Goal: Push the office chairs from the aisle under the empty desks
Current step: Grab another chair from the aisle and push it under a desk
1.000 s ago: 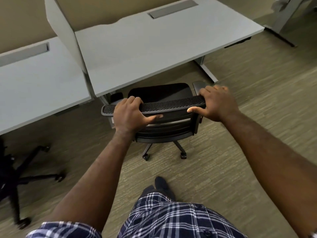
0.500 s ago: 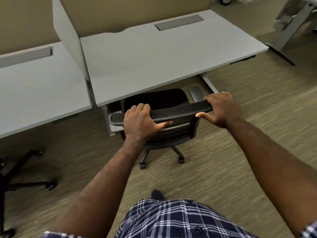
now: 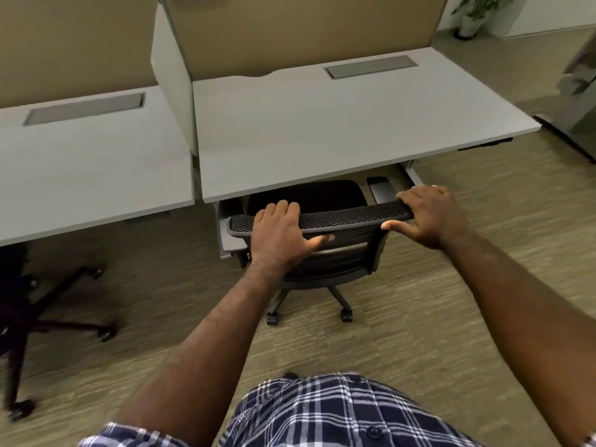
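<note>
A black office chair (image 3: pixel 342 217) with a mesh backrest stands at the front edge of the right-hand grey desk (image 3: pixel 338 124). Its seat is partly under the desktop and two castors show on the carpet behind it. My left hand (image 3: pixel 279 237) grips the top of the backrest left of centre, fingers over the rim and thumb on the near side. My right hand (image 3: pixel 429 214) grips the backrest's right end in the same way.
A second grey desk (image 3: pixel 90 162) stands to the left, parted from the first by a white divider panel (image 3: pixel 174 75). Another black chair (image 3: pixel 19 304) with a star base stands in the aisle at the far left. Carpet lies all around; a desk leg shows far right.
The chair has rolled forward, its seat going further under the desktop. Both hands stayed gripping the backrest, and my view has moved up towards the desk.
</note>
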Tool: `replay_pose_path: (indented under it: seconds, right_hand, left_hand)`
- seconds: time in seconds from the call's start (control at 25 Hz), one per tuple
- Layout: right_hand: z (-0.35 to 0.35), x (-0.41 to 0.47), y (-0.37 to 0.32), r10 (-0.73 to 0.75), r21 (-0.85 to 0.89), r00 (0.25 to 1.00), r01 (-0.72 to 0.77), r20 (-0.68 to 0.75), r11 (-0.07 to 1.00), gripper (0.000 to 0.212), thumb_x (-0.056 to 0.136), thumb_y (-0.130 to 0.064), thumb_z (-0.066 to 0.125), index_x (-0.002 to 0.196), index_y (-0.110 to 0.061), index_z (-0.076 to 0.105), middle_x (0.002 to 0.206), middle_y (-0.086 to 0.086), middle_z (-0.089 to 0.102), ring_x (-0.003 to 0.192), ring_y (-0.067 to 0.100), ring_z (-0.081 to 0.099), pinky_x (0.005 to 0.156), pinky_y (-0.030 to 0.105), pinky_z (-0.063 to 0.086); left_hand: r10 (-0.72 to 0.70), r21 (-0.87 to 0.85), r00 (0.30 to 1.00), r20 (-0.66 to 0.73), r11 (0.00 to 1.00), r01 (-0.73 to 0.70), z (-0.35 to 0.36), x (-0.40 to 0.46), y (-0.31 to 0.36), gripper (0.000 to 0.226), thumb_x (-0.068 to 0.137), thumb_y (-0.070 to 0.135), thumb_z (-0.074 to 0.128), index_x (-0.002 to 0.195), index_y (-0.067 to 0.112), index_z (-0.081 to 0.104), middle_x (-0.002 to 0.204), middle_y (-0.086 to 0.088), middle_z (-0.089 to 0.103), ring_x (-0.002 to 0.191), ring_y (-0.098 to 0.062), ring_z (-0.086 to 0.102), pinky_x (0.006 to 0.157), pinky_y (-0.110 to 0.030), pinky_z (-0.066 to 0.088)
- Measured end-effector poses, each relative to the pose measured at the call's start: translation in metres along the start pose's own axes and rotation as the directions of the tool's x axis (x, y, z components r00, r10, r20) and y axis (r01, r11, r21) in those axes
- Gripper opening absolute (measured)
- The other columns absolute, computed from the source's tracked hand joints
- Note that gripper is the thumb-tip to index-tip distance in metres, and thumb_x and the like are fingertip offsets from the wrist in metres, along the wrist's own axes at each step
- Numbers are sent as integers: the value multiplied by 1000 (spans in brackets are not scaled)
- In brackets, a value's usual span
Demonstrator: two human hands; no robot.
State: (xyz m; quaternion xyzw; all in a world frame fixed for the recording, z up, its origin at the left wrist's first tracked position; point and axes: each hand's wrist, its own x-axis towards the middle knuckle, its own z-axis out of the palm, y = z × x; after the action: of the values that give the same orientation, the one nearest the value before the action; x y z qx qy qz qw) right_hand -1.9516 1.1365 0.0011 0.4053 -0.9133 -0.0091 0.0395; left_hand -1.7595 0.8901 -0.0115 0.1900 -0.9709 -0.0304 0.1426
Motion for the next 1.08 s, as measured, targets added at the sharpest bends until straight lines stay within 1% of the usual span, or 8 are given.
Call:
replay_pose_path:
  seconds: [0.2, 0.44, 0.6, 0.76, 0.88, 0.92, 0.96, 1.08]
  right_hand:
    - [-4, 6, 17, -7, 8, 997, 6, 76, 1000, 120, 65, -98, 5, 136, -15, 52, 135, 10, 56, 132, 27, 42, 108, 48, 28]
    - [-6, 6, 28, -32, 28, 997, 30, 67, 999, 120, 63, -100, 2, 134, -17, 53, 131, 7, 59, 124, 27, 48, 106, 48, 28]
    - [-3, 3, 27, -37, 49, 999, 38, -25, 998, 116, 65, -99, 6, 127, -18, 59, 124, 7, 64, 116, 28, 53, 101, 47, 32]
    - [-4, 1, 11, -23, 103, 993, 36, -119, 994, 112, 62, -101, 17, 121, -19, 65, 120, 6, 66, 117, 28, 54, 107, 52, 27]
    - [-7, 12, -32, -129, 141, 966, 163, -223, 977, 101, 65, -96, 31, 116, -17, 67, 116, 7, 68, 115, 28, 55, 109, 55, 23]
    - [-10, 13, -42, -134, 158, 954, 181, -267, 971, 98, 66, -93, 34, 115, -15, 67, 114, 8, 68, 114, 29, 56, 109, 54, 24]
    - [-12, 17, -59, -175, 173, 938, 234, -300, 957, 96, 68, -92, 36, 115, -14, 67, 113, 8, 68, 112, 29, 56, 109, 54, 24]
    - [-10, 24, -124, -356, 185, 859, 443, -367, 877, 87, 74, -86, 44, 115, -13, 66, 113, 6, 68, 111, 28, 57, 108, 53, 26]
  left_hand:
    - [-12, 3, 1000, 29, 1000, 12, 3, 1, 13, 88, 72, 93, 33, 113, 19, 57, 104, 1, 55, 97, -19, 51, 89, -37, 44]
    - [-36, 20, 999, 27, 999, 36, 6, 0, 25, 84, 73, 91, 37, 114, 20, 56, 105, 1, 55, 99, -18, 50, 91, -37, 44]
    - [-46, 20, 999, 22, 999, 46, 3, -2, 27, 81, 73, 90, 39, 113, 21, 56, 105, 1, 55, 97, -18, 50, 89, -36, 42]
    - [-81, 8, 995, 57, 997, 81, -1, -7, 30, 84, 73, 91, 34, 116, 22, 55, 108, 1, 55, 101, -20, 50, 94, -40, 41]
    - [-154, -53, 988, 15, 987, 155, -8, -21, 26, 83, 77, 89, 34, 121, 22, 56, 114, 0, 57, 108, -20, 50, 100, -41, 38]
    - [-144, -87, 989, -19, 986, 141, -10, -22, 25, 80, 79, 86, 37, 122, 22, 56, 118, 0, 57, 112, -20, 49, 101, -41, 37]
    - [-172, -108, 983, -68, 980, 164, -13, -32, 16, 78, 80, 84, 40, 124, 21, 56, 122, 0, 57, 116, -20, 48, 103, -41, 35]
    - [-326, -95, 927, -183, 945, 313, -19, -84, -21, 76, 81, 78, 48, 128, 18, 56, 132, -2, 54, 125, -21, 44, 105, -44, 34]
